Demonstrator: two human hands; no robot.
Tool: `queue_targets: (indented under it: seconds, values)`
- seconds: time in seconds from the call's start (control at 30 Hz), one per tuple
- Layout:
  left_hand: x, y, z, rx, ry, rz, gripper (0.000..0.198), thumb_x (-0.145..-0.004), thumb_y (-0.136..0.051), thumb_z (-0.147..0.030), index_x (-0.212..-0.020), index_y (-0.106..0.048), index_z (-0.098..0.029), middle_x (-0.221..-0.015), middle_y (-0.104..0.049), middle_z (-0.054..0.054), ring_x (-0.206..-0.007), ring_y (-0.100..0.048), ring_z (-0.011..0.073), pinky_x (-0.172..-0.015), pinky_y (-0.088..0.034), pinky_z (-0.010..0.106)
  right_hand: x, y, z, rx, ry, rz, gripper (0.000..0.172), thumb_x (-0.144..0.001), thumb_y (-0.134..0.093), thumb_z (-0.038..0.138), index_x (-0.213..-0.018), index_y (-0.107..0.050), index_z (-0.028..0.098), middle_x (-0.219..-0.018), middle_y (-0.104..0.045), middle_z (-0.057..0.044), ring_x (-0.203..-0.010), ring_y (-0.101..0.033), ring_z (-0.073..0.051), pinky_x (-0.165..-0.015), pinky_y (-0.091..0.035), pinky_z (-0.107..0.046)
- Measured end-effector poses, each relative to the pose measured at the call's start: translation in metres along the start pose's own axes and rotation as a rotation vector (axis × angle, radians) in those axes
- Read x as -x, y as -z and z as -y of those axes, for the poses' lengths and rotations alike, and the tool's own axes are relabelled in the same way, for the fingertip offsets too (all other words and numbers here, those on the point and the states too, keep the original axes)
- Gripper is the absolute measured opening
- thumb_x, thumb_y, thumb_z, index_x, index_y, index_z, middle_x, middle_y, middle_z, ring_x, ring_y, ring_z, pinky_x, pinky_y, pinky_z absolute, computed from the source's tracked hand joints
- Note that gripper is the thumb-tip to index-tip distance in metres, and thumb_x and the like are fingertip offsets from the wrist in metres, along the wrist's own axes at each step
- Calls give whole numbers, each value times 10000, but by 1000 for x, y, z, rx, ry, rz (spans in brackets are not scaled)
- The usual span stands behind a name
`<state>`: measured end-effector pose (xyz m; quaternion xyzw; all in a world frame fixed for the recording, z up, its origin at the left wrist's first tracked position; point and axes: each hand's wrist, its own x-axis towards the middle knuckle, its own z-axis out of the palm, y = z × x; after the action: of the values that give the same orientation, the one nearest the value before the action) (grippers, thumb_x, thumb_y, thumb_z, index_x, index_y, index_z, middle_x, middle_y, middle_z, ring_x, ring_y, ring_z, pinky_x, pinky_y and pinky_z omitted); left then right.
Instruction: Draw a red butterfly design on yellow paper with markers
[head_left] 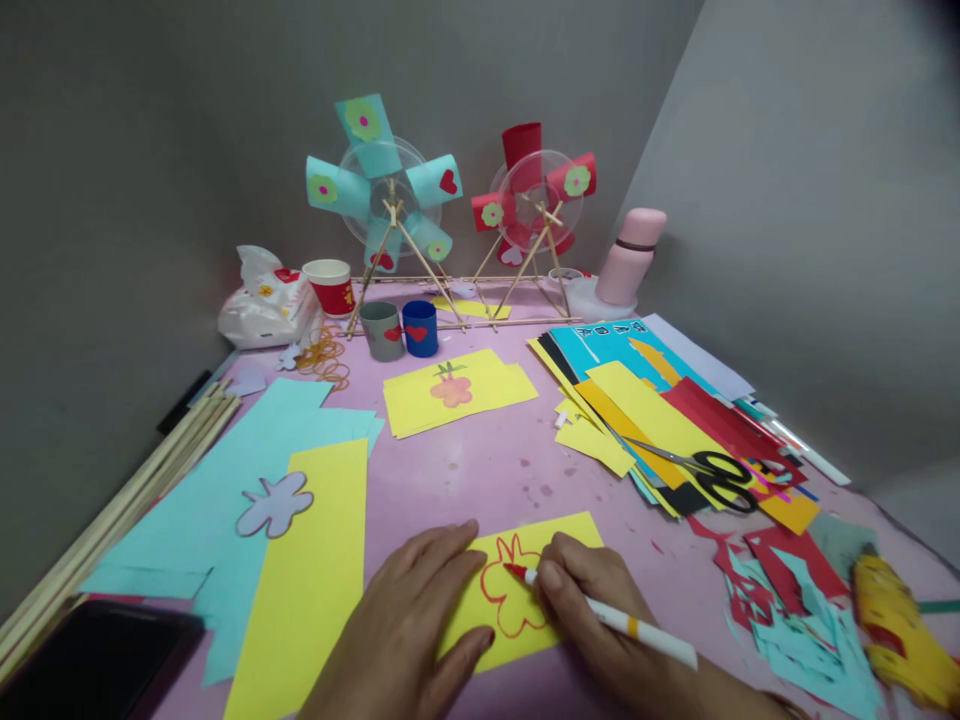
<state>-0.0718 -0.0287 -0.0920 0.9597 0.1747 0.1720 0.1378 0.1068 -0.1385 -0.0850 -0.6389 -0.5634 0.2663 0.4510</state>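
My right hand (592,600) grips a white marker (645,635) whose red tip touches a yellow paper piece (555,535) at the table's front. On that paper is a red butterfly outline (500,600), partly covered by my right fingers. Flat on the paper's left side lies my left hand (409,620), fingers stretched out and holding nothing. To its left, a lilac butterfly cutout (275,505) rests across a yellow sheet (315,560) and light blue paper (195,500). Farther back, another yellow paper (405,405) carries a pinkish-red butterfly drawing (451,391).
Scissors (724,480) lie on coloured sheets (630,390) at right, with paper scraps (802,620) nearer. Blue (375,170) and red (525,190) paper wheels on stick frames stand behind. A phone (97,655) and wooden sticks (127,520) are left; a pink bottle (630,258) stands back right.
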Motion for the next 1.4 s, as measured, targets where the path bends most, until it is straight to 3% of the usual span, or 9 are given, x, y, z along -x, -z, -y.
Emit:
queue_targets:
  seconds: [0.33,0.67,1.4]
  values:
    - [-2,1,-1,6,18,11,364,-845,-571,-330,-1201,-546,-258,-1304,-580,65,-1146,-561,255,-894,-536,420,0,3,9,44,-52,18,314,-937,-309,343,-640,-294,243,-543,-349,59,-475,-369,-119,-480,-303,-252]
    - [-1,3,-2,3,20,37,348,-863,-546,-336,-1200,-541,-251,-1313,-570,67,-1159,-548,248,-894,-539,430,2,-1,-2,4,-46,16,308,-938,-346,334,-649,-318,232,-542,-352,63,-471,-345,-106,-466,-263,-245]
    - [0,2,-1,5,10,29,355,-860,-546,-346,-1203,-539,-252,-1307,-574,64,-1147,-554,251,-883,-541,425,0,0,4,29,-41,32,288,-928,-331,314,-651,-313,238,-541,-374,54,-465,-373,-114,-465,-277,-248]
